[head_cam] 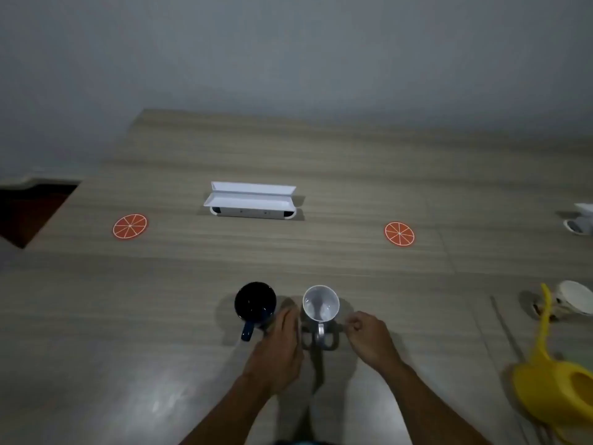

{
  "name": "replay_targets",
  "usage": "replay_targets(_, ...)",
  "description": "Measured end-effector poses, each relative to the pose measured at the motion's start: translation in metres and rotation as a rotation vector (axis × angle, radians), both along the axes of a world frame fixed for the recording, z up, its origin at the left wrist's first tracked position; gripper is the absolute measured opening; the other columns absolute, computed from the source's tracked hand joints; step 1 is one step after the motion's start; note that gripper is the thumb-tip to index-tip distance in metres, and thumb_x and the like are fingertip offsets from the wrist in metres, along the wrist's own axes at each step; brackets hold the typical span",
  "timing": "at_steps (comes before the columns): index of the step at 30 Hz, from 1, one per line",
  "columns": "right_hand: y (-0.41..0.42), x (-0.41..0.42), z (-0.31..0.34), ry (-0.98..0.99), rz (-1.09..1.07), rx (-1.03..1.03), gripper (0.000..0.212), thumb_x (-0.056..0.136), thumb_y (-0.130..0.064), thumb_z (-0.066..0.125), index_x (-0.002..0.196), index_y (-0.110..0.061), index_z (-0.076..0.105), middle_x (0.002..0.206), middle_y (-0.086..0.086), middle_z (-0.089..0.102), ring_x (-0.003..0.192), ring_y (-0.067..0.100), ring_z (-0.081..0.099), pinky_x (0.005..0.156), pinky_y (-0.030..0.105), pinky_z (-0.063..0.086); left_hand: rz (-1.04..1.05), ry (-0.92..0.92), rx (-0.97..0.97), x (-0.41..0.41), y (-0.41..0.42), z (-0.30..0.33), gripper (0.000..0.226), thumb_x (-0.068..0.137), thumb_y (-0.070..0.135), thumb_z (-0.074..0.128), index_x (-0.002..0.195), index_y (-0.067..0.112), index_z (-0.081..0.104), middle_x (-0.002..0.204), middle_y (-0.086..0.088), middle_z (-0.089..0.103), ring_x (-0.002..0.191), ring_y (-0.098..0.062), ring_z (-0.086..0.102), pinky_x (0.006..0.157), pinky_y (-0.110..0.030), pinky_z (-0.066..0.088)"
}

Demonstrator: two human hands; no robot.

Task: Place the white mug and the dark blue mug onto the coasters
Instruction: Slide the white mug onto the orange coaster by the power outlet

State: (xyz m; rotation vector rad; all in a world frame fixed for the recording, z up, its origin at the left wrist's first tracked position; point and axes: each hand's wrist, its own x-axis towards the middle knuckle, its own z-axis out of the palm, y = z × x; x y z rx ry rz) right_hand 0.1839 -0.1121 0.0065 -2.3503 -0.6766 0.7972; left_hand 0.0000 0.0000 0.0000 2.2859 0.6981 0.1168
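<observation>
A dark blue mug (255,304) and a white mug (321,305) stand side by side on the wooden table near me, both handles pointing toward me. My left hand (279,348) lies between the two mugs, fingers together, holding nothing. My right hand (369,338) hovers just right of the white mug's handle with its fingers curled and empty. Two orange-slice coasters lie farther out: the left coaster (130,226) and the right coaster (399,234). Both are bare.
An open white box (250,200) sits at the table's middle, between the coasters. A yellow plastic scoop (558,377) and a white bowl (576,297) lie at the right edge, with a white object (580,220) farther back. The table's left edge drops at a dark gap (29,210).
</observation>
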Motion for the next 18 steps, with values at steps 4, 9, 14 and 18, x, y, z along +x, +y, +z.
replay_targets(4, -0.004, -0.022, -0.014, 0.231, -0.198, 0.123, 0.014, 0.095, -0.012, 0.066, 0.083, -0.007, 0.073, 0.085, 0.017, 0.077, 0.080, 0.030, 0.073, 0.068, 0.031, 0.051, 0.029, 0.151, -0.053, -0.018, -0.001, -0.032, 0.073, 0.091, 0.019, 0.050, 0.155, 0.012, 0.016, 0.161, -0.010, 0.021, 0.144, -0.027, 0.037, 0.114, -0.034, 0.037)
replay_targets(9, 0.005, -0.042, -0.010, 0.433, -0.269, 0.247, 0.017, 0.099, -0.015, 0.063, 0.096, -0.002, 0.075, 0.084, 0.016, 0.074, 0.065, 0.015, 0.067, 0.057, 0.026, 0.049, -0.150, 0.300, 0.258, -0.017, -0.004, -0.055, 0.078, 0.093, 0.039, 0.041, 0.157, 0.006, 0.009, 0.167, -0.013, 0.013, 0.155, -0.030, 0.005, 0.126, -0.040, -0.007)
replay_targets(14, 0.007, -0.054, -0.012, 0.542, -0.273, 0.262, 0.024, 0.102, -0.015, 0.060, 0.102, 0.003, 0.074, 0.104, 0.023, 0.077, 0.067, 0.017, 0.064, 0.055, 0.023, 0.048, -0.142, 0.324, 0.262, -0.021, -0.007, -0.067, 0.082, 0.092, 0.052, 0.040, 0.157, 0.010, 0.012, 0.168, -0.010, 0.012, 0.156, -0.030, 0.000, 0.127, -0.043, -0.001)
replay_targets(18, 0.008, -0.054, -0.012, 0.562, -0.279, 0.281, 0.025, 0.103, -0.011, 0.057, 0.105, 0.008, 0.073, 0.108, 0.024, 0.076, 0.078, 0.023, 0.065, 0.060, 0.024, 0.050, -0.128, 0.311, 0.257, -0.022, -0.010, -0.070, 0.081, 0.093, 0.051, 0.037, 0.158, 0.011, 0.008, 0.169, -0.009, 0.007, 0.156, -0.028, -0.004, 0.126, -0.041, -0.006)
